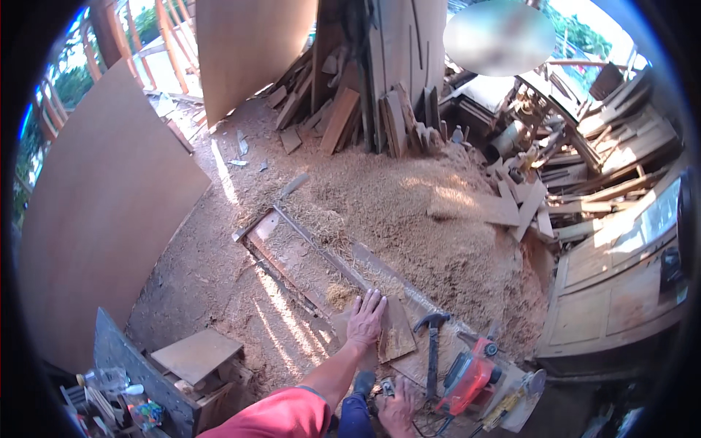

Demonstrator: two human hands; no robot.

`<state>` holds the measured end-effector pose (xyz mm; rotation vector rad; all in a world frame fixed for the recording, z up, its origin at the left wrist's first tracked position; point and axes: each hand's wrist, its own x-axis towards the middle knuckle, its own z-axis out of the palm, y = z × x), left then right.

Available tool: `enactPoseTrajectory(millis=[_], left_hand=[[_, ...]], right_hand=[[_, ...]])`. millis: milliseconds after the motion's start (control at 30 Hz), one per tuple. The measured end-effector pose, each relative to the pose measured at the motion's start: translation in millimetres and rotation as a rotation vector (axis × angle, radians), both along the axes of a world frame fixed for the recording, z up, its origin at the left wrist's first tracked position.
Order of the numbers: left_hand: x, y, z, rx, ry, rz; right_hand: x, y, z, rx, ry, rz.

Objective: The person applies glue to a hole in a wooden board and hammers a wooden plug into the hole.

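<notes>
My left hand [364, 321] lies flat with fingers extended on a wooden board [396, 332], across the lower end of a long, sawdust-covered bench [281, 263]. My right hand [396, 409] is low at the centre, fingers curled on a small metal tool [386, 387], partly hidden. A claw hammer [431, 350] lies just right of the board. Beside it sits a red-and-grey power tool [467, 376], with a yellow-handled tool [504, 405] at its right.
Large plywood sheets [102, 219] lean at left, above a low cluttered bench [197, 354]. Wood shavings [409, 233] pile around the bench. Offcuts [336, 120] lean against upright boards at the back. Scrap wood [599, 168] and a panelled wooden door [591, 292] crowd the right.
</notes>
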<state>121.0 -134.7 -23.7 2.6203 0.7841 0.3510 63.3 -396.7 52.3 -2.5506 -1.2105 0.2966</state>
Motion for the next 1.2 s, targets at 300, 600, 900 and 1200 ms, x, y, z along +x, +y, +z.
enactPoseTrajectory(millis=[300,600,900,1200], left_hand=[[-67,14,38,-0.176,-0.486,0.294],[-354,-120,5,-0.283,0.81,-0.548],[-519,-152,17,-0.844,0.142,0.772],[-640,-243,-33,-0.719,0.548,0.637]], right_hand=[[-13,38,61,0.267,0.277,0.261],[-46,189,135,0.371,0.433,0.742],[-235,331,165,0.354,0.557,1.169],[-396,389,160,0.289,0.794,1.358]])
